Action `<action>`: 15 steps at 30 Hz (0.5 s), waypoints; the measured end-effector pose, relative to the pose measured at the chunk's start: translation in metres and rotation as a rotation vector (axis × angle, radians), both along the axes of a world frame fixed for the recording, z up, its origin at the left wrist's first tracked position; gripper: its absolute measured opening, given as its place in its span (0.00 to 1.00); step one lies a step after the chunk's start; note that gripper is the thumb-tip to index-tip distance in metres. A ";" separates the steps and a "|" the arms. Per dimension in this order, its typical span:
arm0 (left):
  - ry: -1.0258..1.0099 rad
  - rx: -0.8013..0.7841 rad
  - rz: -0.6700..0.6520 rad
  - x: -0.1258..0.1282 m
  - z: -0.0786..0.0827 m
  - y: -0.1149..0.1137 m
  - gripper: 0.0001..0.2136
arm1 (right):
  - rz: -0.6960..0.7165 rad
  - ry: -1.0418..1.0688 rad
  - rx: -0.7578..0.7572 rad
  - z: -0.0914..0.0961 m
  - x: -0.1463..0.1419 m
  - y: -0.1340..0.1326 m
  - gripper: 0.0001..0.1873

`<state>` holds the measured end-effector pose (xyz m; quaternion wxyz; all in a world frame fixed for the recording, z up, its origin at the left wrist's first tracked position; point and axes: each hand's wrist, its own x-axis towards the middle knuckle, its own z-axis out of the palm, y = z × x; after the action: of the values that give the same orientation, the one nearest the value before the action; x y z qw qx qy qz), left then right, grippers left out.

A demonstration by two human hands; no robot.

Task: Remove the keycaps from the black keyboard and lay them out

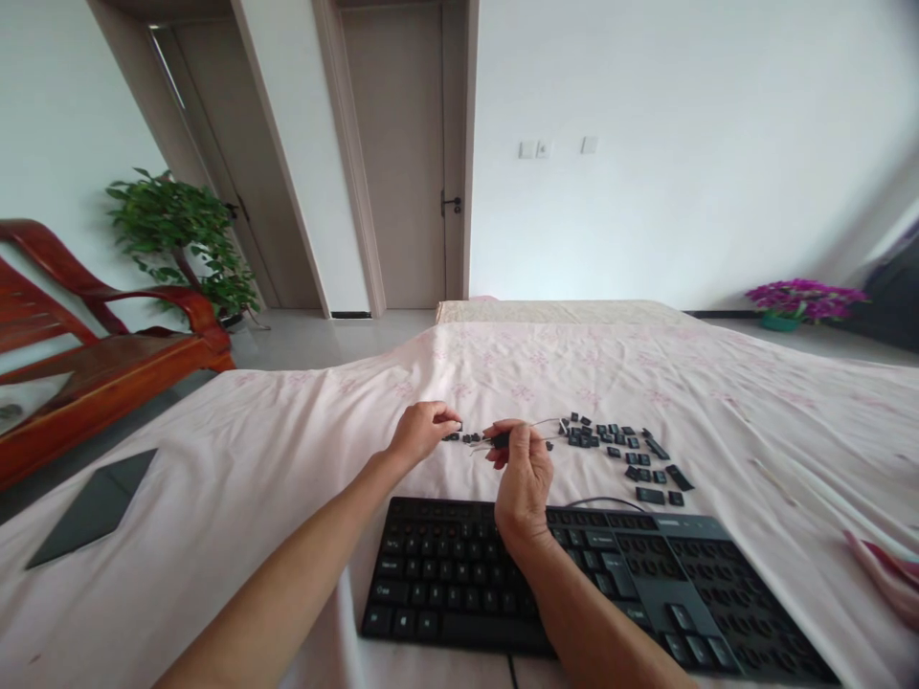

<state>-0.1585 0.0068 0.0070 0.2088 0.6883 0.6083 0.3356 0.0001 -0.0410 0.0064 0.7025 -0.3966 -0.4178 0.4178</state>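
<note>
My left hand [425, 429] pinches a small black keycap [460, 427] between thumb and fingertips, just above the cloth. Closed around the dark handle of a wire keycap puller [501, 440] is my right hand [527, 478]; thin wires stick out on both sides of it. A short row of loose keycaps [470, 438] lies between the two hands. Below them sits a black keyboard [452, 598], partly covered by my right forearm. Its number pad [747, 598] and a block beside it show bare sockets, while most letter keys are in place.
Many loose keycaps [636, 459] are scattered right of my hands on the pink cloth [287, 440]. A dark flat tablet-like panel [93, 507] lies at left. A cotton swab-like stick [775, 481] rests at right. Beyond stand a wooden bench [122, 354] and potted plants.
</note>
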 end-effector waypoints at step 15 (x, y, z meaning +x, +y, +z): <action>0.297 -0.105 0.102 0.002 -0.014 0.045 0.07 | 0.067 0.017 0.013 0.002 -0.001 -0.002 0.19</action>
<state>-0.1564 0.0514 -0.0074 0.1349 0.6866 0.6835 0.2080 -0.0008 -0.0433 0.0083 0.6943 -0.3742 -0.4275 0.4418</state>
